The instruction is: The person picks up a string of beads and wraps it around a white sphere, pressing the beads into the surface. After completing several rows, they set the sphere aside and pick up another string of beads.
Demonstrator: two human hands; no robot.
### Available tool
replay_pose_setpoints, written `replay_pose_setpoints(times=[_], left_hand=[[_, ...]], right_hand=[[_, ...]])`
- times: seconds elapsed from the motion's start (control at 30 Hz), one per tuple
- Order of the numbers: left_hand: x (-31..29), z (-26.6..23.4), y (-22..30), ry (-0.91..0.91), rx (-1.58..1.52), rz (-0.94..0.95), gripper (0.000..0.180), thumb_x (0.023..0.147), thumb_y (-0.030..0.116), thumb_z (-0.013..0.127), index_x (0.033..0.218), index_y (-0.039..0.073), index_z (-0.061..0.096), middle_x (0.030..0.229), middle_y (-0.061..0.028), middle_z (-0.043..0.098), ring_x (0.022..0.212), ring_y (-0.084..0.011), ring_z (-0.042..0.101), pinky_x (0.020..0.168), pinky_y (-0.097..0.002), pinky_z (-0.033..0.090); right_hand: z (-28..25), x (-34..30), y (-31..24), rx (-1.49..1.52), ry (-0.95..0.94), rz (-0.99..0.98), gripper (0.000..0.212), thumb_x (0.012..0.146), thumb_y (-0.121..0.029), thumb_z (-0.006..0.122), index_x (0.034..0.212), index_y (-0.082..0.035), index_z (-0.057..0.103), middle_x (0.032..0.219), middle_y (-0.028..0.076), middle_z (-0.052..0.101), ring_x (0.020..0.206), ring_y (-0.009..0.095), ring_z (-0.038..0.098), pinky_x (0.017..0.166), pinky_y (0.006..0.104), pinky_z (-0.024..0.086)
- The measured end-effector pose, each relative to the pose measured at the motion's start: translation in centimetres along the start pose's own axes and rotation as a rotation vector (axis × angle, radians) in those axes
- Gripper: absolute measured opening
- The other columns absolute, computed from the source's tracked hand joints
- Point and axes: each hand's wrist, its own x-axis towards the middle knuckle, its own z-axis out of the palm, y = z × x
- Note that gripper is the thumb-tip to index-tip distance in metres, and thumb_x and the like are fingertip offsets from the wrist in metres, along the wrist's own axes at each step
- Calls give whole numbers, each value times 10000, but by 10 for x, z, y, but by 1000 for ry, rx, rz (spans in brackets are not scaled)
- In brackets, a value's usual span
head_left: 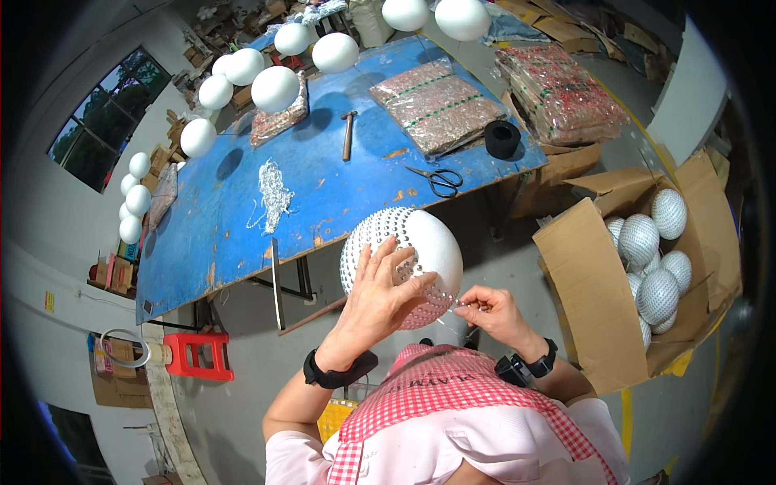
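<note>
A large white foam ball (pixel 437 245) stands in front of me at the table's near side. Rows of silvery beads cover its left and lower parts, while the upper right is bare white. Across its beaded face lies my left hand (pixel 378 295), fingers spread and touching the beads. Low on the ball's right side, my right hand (pixel 491 314) pinches a string of beads (pixel 447 299) between thumb and fingers. The string runs from there onto the ball. What supports the ball from below is hidden.
The blue table (pixel 315 186) bears scissors (pixel 440 179), a hammer (pixel 348 136), a silvery bead heap (pixel 275 194), a black tape roll (pixel 502 139) and bagged beads (pixel 436 105). White balls (pixel 275 89) hang beyond. A carton (pixel 582 299) holds beaded balls; a red stool (pixel 199 356) stands left.
</note>
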Motion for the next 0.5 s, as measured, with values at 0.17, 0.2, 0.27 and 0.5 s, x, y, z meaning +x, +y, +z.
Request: replay_pose_setpoints(times=[0.17, 0.2, 0.27, 0.5], left_hand=[[-3, 6, -3, 4, 58, -9, 412, 762, 169, 752, 1148, 284, 668, 1318, -135, 487, 1328, -402, 369, 1084, -643, 227], [-4, 7, -3, 20, 73, 1, 398, 764, 188, 751, 1144, 274, 666, 1306, -144, 500, 1315, -405, 386, 1062, -661, 243], [-3, 6, -2, 37, 67, 1, 400, 765, 172, 748, 1143, 276, 670, 1291, -142, 504, 1307, -404, 395, 1064, -660, 241], [-8, 8, -12, 34, 34, -3, 437, 763, 101, 731, 1170, 249, 663, 1232, -132, 495, 1285, -387, 427, 1076, -642, 245]], right_hand=[[3, -3, -18, 22, -34, 10, 139, 900, -121, 657, 867, 14, 647, 663, -21, 592, 586, 35, 546, 526, 194, 437], [3, -2, -18, 22, -35, 9, 139, 900, -121, 657, 867, 14, 647, 663, -21, 592, 586, 35, 546, 526, 194, 437], [2, 1, -15, -74, -37, 21, 148, 904, -121, 649, 850, 17, 641, 637, -16, 582, 584, 37, 548, 524, 204, 443], [-1, 15, -4, -97, -120, 196, 213, 933, -178, 614, 826, 5, 639, 643, 0, 609, 588, 40, 557, 524, 213, 455]])
